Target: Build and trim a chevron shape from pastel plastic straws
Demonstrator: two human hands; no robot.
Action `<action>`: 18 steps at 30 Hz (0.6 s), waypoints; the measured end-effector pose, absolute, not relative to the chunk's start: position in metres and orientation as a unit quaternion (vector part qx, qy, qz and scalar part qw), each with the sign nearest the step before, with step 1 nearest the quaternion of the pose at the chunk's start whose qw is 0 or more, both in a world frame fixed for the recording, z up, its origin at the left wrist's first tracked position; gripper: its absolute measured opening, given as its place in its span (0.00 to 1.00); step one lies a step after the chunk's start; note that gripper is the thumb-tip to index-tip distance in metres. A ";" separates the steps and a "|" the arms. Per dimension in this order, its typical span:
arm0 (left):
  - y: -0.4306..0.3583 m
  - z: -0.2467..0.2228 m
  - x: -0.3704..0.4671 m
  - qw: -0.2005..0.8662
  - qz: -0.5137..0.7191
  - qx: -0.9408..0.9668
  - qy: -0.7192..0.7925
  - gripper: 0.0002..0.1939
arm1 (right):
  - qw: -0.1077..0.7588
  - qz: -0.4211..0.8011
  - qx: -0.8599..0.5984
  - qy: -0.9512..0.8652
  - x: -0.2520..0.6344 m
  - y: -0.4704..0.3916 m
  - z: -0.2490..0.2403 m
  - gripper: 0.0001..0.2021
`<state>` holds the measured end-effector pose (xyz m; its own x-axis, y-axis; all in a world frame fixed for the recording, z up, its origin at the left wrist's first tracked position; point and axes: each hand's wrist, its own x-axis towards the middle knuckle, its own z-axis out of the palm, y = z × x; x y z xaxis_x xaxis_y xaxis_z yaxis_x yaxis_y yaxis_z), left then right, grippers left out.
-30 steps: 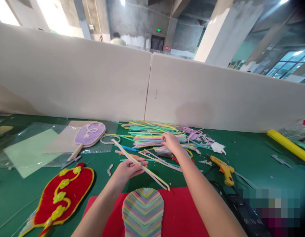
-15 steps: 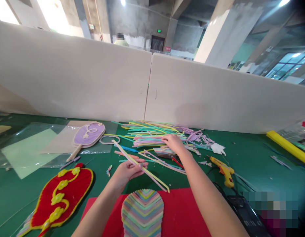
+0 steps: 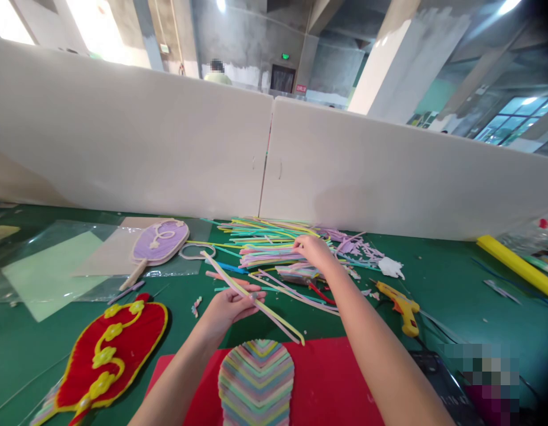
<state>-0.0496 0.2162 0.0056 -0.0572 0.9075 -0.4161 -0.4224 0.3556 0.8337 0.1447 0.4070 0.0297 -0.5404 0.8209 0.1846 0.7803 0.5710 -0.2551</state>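
Note:
My left hand [image 3: 236, 305] is closed around a few chenille stems [image 3: 274, 316], yellow, pink and whitish, held slantwise above the table. Farther back, my right hand [image 3: 313, 251] has its thumb and fingers pinched at the pile of pastel chenille stems [image 3: 260, 254]; exactly which stem lies between the fingertips is hidden. Below my hands, an oval panel of striped chenille stems [image 3: 256, 381] in a V pattern lies on a red sheet [image 3: 333, 378]. Several loose stems [image 3: 295, 294] are spread between the pile and my left hand.
On the left lie a red fan with yellow flowers [image 3: 112, 355] and a purple fan [image 3: 161, 241] over clear plastic. To the right are a yellow glue gun [image 3: 402, 307], a phone [image 3: 442, 378] and a yellow bar [image 3: 517, 266]. White partitions [image 3: 167, 142] rise behind the table.
My right hand has shifted slightly to the right and up at the pile, its fingers still pinched. The left hand and its stems stay where they were.

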 end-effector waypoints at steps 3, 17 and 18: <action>0.216 0.006 -0.050 0.647 0.515 0.236 0.510 0.19 | 0.167 0.052 -0.460 -0.870 0.146 0.410 0.041 0.04; 0.215 0.005 -0.048 0.635 0.519 0.247 0.517 0.18 | 0.679 0.175 -0.394 -0.594 0.148 0.407 0.086 0.12; 0.215 0.004 -0.048 0.633 0.520 0.247 0.518 0.18 | 0.698 0.183 -0.366 -0.588 0.146 0.402 0.092 0.12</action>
<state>-0.0476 0.2146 0.0044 -0.0773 0.9141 -0.3979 -0.4027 0.3365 0.8512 0.1455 0.4016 0.0916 0.2420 0.6852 0.6870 0.1743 0.6658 -0.7255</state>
